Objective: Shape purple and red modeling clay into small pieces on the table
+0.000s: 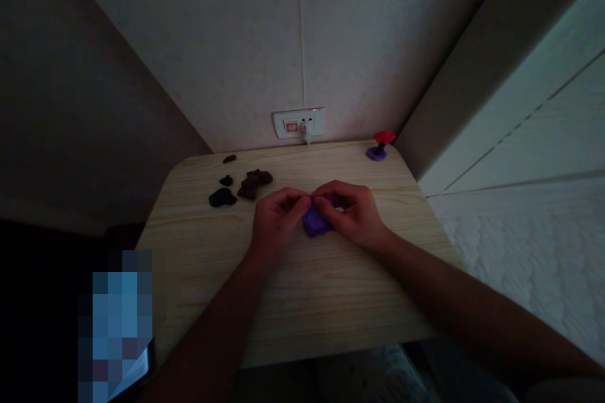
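Note:
A flattened lump of purple modelling clay (316, 223) is between my two hands, over the middle of the wooden table. My left hand (280, 217) pinches its upper left edge with thumb and forefinger. At its upper right, my right hand (352, 211) is also closed on the clay, the thumb pressing near the top. Both thumb tips nearly meet there, and the fingers partly hide the clay. Left of my hands lie brown clay lumps (254, 184) and a black clay lump (222, 197).
A small figure with a red top (384, 137) on a purple base stands at the table's back right corner. Smaller dark bits (226, 181) lie at the back left. A wall socket (299, 124) with a plug is behind the table (302, 302). A blurred-out screen glows lower left.

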Demonstrator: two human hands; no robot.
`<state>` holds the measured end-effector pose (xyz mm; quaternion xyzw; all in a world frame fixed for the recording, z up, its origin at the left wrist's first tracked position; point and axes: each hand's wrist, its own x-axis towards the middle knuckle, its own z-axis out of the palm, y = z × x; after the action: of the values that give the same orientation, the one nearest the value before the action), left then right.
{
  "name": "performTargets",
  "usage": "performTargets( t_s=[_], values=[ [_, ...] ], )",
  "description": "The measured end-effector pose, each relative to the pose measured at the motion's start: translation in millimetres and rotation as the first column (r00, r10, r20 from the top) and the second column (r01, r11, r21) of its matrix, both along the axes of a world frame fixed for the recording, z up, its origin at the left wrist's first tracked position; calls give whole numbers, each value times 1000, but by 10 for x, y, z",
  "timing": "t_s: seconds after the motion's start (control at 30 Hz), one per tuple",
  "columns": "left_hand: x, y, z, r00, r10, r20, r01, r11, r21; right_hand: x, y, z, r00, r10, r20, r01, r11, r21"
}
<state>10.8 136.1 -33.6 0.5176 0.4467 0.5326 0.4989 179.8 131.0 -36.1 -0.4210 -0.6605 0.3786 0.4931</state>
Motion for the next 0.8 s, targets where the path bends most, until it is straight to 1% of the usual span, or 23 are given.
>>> performTargets(
  t_s=[0.13,0.27,0.4,0.5,0.63,0.8],
  values=[
    [-12,-14,14,999,-6,-50,6,1000,7,-4,7,-4,1000,-5,7,5,1000,1],
    [-28,-7,-10,996,-4,-87,6,1000,25,8,19,2,999,-35,22,34,999,23],
    [-60,-2,-17,990,-2,-138,9,999,47,23,19,3,1000,-4,16,4,1000,23],
    [-77,-22,7,976,4,-217,23,992,122,24,13,-2,1000,17,-9,-17,1000,-10],
    [-77,-56,40,938,30,-346,63,965,256,10,2,-7,998,16,-65,-20,998,-63],
    [-99,-59,17,923,16,-385,115,943,313,-5,-9,-19,993,23,-112,-35,994,-106]
  ],
)
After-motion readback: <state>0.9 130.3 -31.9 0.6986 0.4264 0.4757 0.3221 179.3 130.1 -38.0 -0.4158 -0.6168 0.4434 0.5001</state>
